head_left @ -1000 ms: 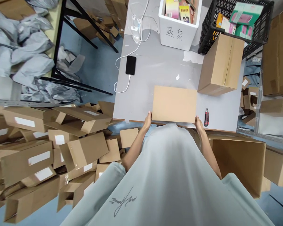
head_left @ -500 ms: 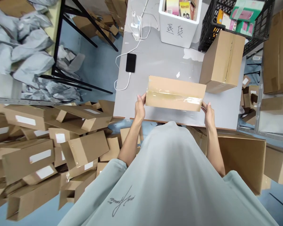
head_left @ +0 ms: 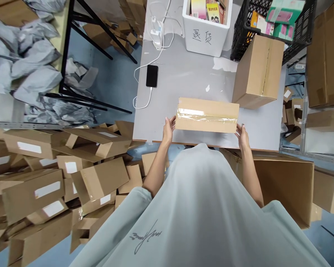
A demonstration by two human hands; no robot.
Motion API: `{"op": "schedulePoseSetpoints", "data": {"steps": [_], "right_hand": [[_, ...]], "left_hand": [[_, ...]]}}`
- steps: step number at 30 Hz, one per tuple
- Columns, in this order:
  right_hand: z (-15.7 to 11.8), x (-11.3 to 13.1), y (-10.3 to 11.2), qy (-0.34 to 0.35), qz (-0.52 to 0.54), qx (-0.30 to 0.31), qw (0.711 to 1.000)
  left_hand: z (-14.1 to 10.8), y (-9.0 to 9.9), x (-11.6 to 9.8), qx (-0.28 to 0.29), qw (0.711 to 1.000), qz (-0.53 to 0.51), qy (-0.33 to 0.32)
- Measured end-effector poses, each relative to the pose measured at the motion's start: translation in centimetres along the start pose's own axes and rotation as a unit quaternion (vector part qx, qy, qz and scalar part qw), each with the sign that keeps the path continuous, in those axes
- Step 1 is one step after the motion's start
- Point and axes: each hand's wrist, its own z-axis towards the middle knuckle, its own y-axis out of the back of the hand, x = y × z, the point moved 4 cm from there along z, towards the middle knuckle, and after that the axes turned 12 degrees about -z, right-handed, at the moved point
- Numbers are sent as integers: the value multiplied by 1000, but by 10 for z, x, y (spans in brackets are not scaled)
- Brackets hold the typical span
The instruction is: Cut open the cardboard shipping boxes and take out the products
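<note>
A long, narrow cardboard box (head_left: 207, 115) lies crosswise near the front edge of the grey table, with shiny clear tape running along its top. My left hand (head_left: 168, 129) holds its left end, fingers against the end face. At the opposite end, my right hand (head_left: 242, 136) grips the box in the same way, palm turned inward. The box sits between both hands; whether its underside rests fully on the table is hidden. Behind it to the right stands a taller taped cardboard box (head_left: 258, 72).
On the table (head_left: 180, 74) are a black phone (head_left: 151, 76) on a white cable, a power strip (head_left: 156, 34), a white bin (head_left: 206, 35) of books and a black crate (head_left: 241, 35). Opened cartons (head_left: 33, 189) pile up at left; a large open carton (head_left: 284, 189) stands lower right.
The long box has turned to lie nearly straight across and appears slightly lower and smaller. Both hands moved with it, keeping to its ends. The view has shifted a little.
</note>
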Motion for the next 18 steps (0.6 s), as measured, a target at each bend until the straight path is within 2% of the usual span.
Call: {"op": "schedulePoseSetpoints", "data": {"steps": [4,9,13,18], "right_hand": [[12,-32,-22,-63,-12,15,998],[10,-45,-42,-79,-21,38,996],[5,-38,-41,-49,-29,38,998],[1,-12,-36,16,-46,37,998]], "left_hand": [[10,2,33,-32,995,31,91],[8,1,53,-37,994,35,100],[7,4,47,-27,996,42,75],[12,6,23,-8,998,49,25]]}}
